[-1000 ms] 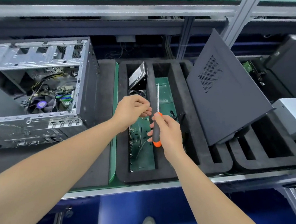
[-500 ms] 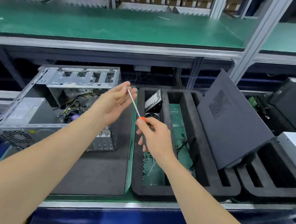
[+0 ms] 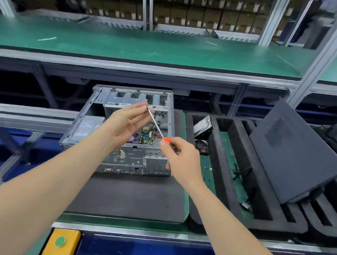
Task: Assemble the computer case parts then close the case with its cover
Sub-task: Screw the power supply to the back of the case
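An open silver computer case [image 3: 119,159] lies on a dark mat [image 3: 132,195], its motherboard and fan visible inside. My right hand [image 3: 179,159] grips the orange-and-black handle of a screwdriver [image 3: 155,126] whose shaft slants up to the left over the case. My left hand [image 3: 125,121] hovers above the case with fingers extended, its fingertips touching the shaft's tip; whether a screw sits there I cannot tell. The dark grey case cover [image 3: 292,155] leans upright in a black foam tray at the right.
The black foam tray [image 3: 218,173] right of the mat holds a hard drive [image 3: 202,125], cables and small parts in its slots. A green shelf [image 3: 150,47] runs above. A yellow box with a green button [image 3: 60,242] sits at the front edge.
Both hands moved left from over the foam tray to above the open case. The screwdriver tilted from upright to slanting left, and my left hand's fingers stretched out to its tip.
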Demonstrator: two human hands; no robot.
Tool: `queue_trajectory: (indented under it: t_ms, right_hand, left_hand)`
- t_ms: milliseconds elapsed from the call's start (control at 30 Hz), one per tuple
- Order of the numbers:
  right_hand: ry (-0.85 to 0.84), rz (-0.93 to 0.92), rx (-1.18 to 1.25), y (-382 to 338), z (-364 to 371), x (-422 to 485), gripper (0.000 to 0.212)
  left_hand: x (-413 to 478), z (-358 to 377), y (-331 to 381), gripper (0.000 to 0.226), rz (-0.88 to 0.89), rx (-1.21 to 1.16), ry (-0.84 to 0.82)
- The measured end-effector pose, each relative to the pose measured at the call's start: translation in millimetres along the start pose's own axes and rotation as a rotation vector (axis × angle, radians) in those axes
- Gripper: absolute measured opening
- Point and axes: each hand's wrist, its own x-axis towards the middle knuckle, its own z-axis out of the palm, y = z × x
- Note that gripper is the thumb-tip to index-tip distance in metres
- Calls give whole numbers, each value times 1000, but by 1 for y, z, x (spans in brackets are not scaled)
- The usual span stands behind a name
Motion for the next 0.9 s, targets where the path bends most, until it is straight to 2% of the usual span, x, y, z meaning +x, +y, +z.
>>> queue_trajectory:
  t_ms: [367, 567, 667, 767, 900]
  right_hand:
    - [-22, -67, -171, -45, 87, -29, 29]
    - [6, -83, -226, -53, 117, -40, 22]
    - [25, -80, -343, -55, 126, -42, 21]
    - [6, -25, -238, -56, 134, -44, 22]
    - [-90, 216, 56, -55, 155, -50, 26]
  left_hand:
    - [-37, -88, 63, 29, -52, 39, 17]
    - [-41, -114, 83, 34, -90, 134, 0]
    - [-40, -130, 94, 25, -169, 224, -23]
    - [-39, -141, 98, 19, -287, 184, -42]
    - [-42, -144, 89, 23, -382, 127, 24]
